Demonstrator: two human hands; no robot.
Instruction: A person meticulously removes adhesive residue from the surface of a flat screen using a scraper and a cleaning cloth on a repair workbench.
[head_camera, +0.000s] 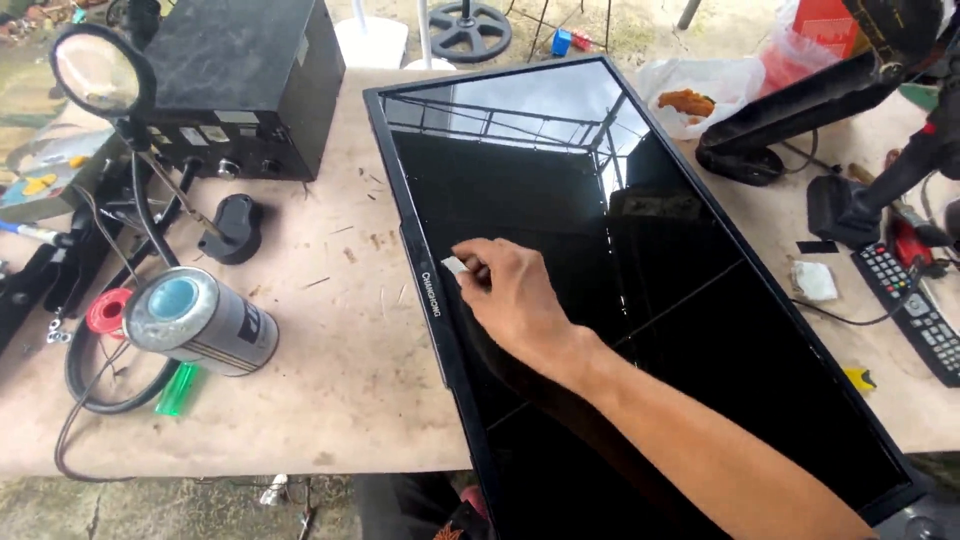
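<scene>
A flat black television (700, 330) lies face up on the workbench, its glossy screen mirroring a roof frame. My right hand (510, 300) reaches in from the lower right and rests on the screen close to the left bezel (425, 290). Its fingertips pinch a small white piece (455, 265) against the glass. My left hand is out of view.
Left of the television lie a metal can (200, 322) on its side, a red solder spool (108, 312), a magnifier on a stalk (100, 72) and a black box unit (235, 85). A remote control (915, 310), a white wad (815, 281), plastic bags (700, 95) and black stands sit at the right.
</scene>
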